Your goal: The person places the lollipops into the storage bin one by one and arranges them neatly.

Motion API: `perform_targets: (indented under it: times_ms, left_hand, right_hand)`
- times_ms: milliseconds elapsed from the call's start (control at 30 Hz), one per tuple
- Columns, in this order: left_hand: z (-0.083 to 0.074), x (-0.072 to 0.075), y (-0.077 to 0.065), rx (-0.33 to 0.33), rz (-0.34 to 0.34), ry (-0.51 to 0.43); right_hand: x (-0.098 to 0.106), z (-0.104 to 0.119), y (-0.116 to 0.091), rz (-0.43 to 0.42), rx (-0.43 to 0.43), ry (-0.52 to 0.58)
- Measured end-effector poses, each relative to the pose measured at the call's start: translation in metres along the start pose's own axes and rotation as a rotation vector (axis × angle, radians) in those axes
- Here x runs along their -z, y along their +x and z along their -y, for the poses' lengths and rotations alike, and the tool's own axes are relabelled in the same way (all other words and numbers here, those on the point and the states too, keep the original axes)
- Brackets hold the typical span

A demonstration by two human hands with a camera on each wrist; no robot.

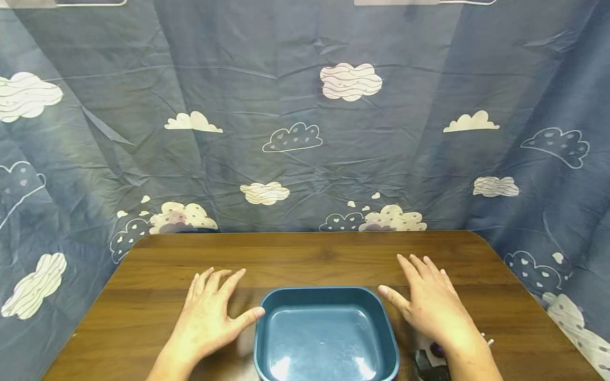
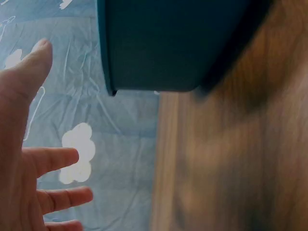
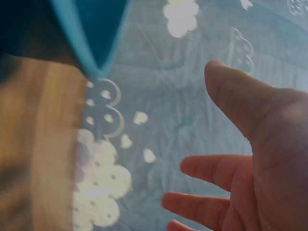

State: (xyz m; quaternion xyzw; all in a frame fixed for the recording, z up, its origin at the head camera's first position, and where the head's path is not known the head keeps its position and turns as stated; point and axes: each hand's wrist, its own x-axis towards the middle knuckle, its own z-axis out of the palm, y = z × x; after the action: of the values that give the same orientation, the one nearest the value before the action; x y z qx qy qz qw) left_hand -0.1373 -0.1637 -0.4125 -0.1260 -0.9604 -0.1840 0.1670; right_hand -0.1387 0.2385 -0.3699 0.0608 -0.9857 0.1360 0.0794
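Note:
A blue rectangular plastic tray (image 1: 329,338) with rounded corners lies on the wooden table at the near middle, with nothing inside it. My left hand (image 1: 207,317) hovers at its left side, fingers spread; in the head view the thumb tip overlaps the rim. In the left wrist view the tray's outer wall (image 2: 154,48) stands apart from the thumb (image 2: 36,62). On the other side, my right hand (image 1: 431,301) is held with fingers straight and thumb toward the tray. A gap shows between that thumb (image 3: 231,86) and the tray (image 3: 103,38) in the right wrist view.
Partly hidden under my right wrist are a black object (image 1: 427,365), a small purple thing (image 1: 436,349) and a white stick end (image 1: 490,342). The wooden table (image 1: 305,259) has rounded far corners. Behind it hangs a grey-blue curtain (image 1: 238,79) with cloud prints.

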Motion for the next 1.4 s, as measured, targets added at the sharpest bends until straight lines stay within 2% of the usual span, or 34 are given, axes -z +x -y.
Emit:
perform_targets:
  times_ms: [100,167,400,500,633,700,800,900,1000,1100,1167,1400]
  left_hand:
    - [-0.003,-0.006,-0.001,0.046,0.055,-0.136]
    - [-0.006,-0.012,-0.002,0.113,0.117,-0.289]
    - [-0.015,-0.038,0.003,0.387,0.347,-0.998]
    - [-0.013,-0.041,0.007,0.437,0.428,-1.203]
    - [-0.006,-0.042,0.010,0.418,0.558,-1.390]
    - [-0.002,-0.043,0.011,0.407,0.605,-1.469]
    - [0.006,-0.046,0.009,0.379,0.650,-1.561]
    - [0.014,-0.048,0.005,0.332,0.683,-1.632]
    - [0.018,-0.050,0.001,0.300,0.706,-1.676]
    - [0.019,-0.052,-0.003,0.283,0.721,-1.688]
    - [0.019,-0.053,-0.004,0.280,0.731,-1.691]
    - [0.018,-0.052,-0.008,0.278,0.748,-1.723]
  right_hand:
    - [0.010,-0.005,-0.004,0.002,-0.013,0.036]
    - [0.018,-0.011,-0.007,0.008,-0.026,0.058]
    - [0.051,-0.054,-0.022,0.069,-0.132,0.081]
    - [0.062,-0.081,-0.027,0.081,-0.178,0.092]
    - [0.068,-0.119,-0.035,0.097,-0.207,0.096]
    - [0.066,-0.134,-0.036,0.138,-0.210,0.142]
    - [0.057,-0.149,-0.032,0.255,-0.240,0.304]
    - [0.048,-0.155,-0.027,0.374,-0.321,0.498]
    - [0.039,-0.158,-0.026,0.447,-0.353,0.594]
    - [0.034,-0.157,-0.026,0.482,-0.355,0.620]
    - [0.036,-0.153,-0.027,0.475,-0.331,0.606]
    - [0.050,-0.121,-0.028,0.426,-0.147,0.439]
